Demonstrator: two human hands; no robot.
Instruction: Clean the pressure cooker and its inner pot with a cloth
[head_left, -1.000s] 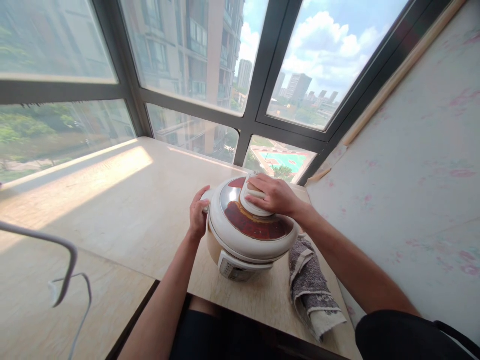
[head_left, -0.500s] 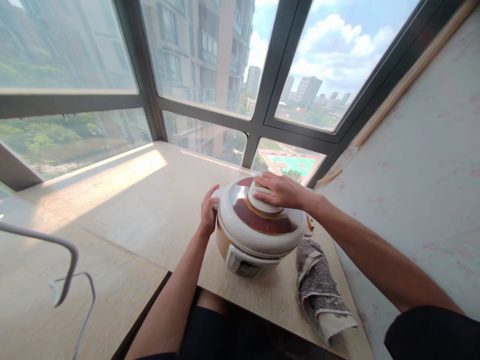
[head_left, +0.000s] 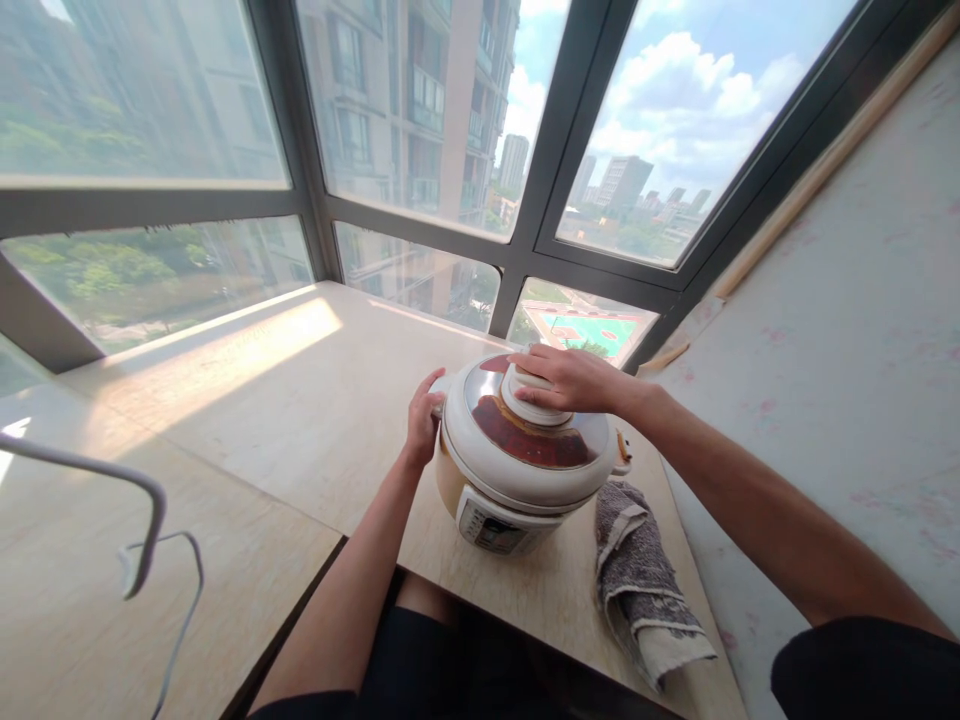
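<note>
A white electric pressure cooker (head_left: pixel 499 520) with a red-brown and silver lid (head_left: pixel 525 435) stands on the stone-look ledge before me. On its left side, my left hand (head_left: pixel 425 415) is closed around the side handle. My right hand (head_left: pixel 566 378) grips the white knob on top of the lid, fingers wrapped over it. The lid sits on the cooker's body. A control panel with buttons and a dark display faces me. To the right of the cooker lies a crumpled grey-brown towel (head_left: pixel 645 580).
Grey-framed windows (head_left: pixel 517 258) rise behind the ledge (head_left: pixel 285 420), with sunlight falling on its far left. A patterned wall (head_left: pixel 847 400) borders the right side. At the lower left a bent grey metal tube (head_left: pixel 154 500) reaches into view.
The view has shifted slightly, so everything appears a little further right. Both hands keep the same hold on the cooker.
</note>
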